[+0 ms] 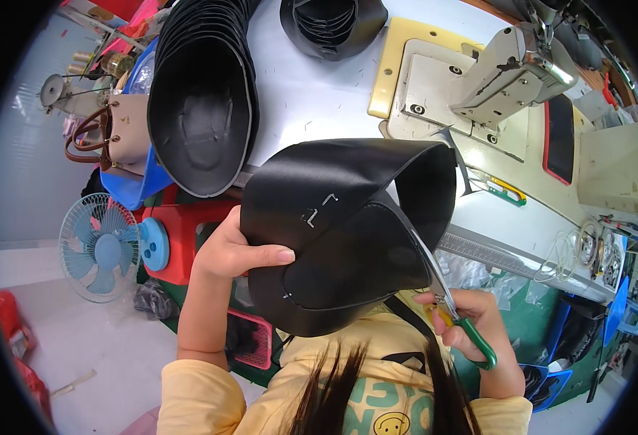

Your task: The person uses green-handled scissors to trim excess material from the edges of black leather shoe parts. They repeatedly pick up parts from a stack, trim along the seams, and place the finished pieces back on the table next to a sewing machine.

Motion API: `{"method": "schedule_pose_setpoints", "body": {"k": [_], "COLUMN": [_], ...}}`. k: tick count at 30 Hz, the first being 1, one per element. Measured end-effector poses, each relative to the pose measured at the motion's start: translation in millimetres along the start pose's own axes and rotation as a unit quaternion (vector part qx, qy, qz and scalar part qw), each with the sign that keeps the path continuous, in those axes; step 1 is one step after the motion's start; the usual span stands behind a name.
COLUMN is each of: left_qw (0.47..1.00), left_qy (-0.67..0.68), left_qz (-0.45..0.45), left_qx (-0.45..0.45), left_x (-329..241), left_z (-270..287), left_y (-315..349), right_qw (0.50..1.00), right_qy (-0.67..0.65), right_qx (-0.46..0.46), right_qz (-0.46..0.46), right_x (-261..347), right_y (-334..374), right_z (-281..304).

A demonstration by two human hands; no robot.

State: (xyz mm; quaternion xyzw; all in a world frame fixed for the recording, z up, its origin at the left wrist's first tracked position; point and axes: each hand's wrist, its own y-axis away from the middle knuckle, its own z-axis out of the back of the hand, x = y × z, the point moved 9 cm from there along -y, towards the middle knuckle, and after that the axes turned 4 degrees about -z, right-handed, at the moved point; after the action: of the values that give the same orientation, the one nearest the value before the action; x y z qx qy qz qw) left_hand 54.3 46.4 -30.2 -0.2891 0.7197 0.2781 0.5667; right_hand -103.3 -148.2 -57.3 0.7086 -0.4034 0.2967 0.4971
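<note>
A stiff black leather-like shell (348, 174), curved and open at its right end, is held up in front of my chest. My left hand (232, 246) grips its left edge, the thumb lying on the outer face and the fingers hidden behind. Silvery marks show on that face beside a stitched curved seam. My right hand (478, 319) is closed around scissors (475, 341) with green and yellow handles. Their blades point up and left along the shell's right-hand edge; whether they touch it I cannot tell.
At the back left stands a nested stack of black shells (200, 116), with another black group (326, 25) at the far middle. A sewing machine (493, 87) occupies the far right, near a green-and-yellow tool (506, 190). To the left are a blue fan (107, 250) and a handbag (129, 129).
</note>
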Motion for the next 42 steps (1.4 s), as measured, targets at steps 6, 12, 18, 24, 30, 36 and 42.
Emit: {"method": "schedule_pose_setpoints", "body": {"k": [6,12,18,24,30,36,42], "left_qw": [1.000,0.999,0.997,0.991,0.984,0.960,0.955], "left_qy": [-0.008,-0.039,-0.059,-0.095,-0.072,0.153,0.119], "left_qz": [0.013,0.014,0.015,0.009,0.043,0.151,0.255], "left_qx": [0.005,0.017,0.056,0.096,0.159,0.178,0.095], "left_x": [4,0,0,-4,7,3,13], "left_z": [1,2,-6,-6,-16,-32,-33], "left_y": [1,0,-1,2,7,-13,-22], "right_qw": [1.000,0.998,0.998,0.996,0.997,0.990,0.996], "right_qy": [-0.003,0.060,0.053,0.086,0.071,0.136,0.082], "right_qx": [-0.009,-0.024,-0.026,0.005,0.006,0.032,0.014], "right_qz": [0.000,-0.021,-0.013,-0.014,-0.028,-0.029,-0.041], "right_x": [-1,0,-2,-1,-6,-12,-12], "right_y": [-2,3,-4,0,-1,-4,0], "right_z": [-2,7,5,9,9,5,10]}}
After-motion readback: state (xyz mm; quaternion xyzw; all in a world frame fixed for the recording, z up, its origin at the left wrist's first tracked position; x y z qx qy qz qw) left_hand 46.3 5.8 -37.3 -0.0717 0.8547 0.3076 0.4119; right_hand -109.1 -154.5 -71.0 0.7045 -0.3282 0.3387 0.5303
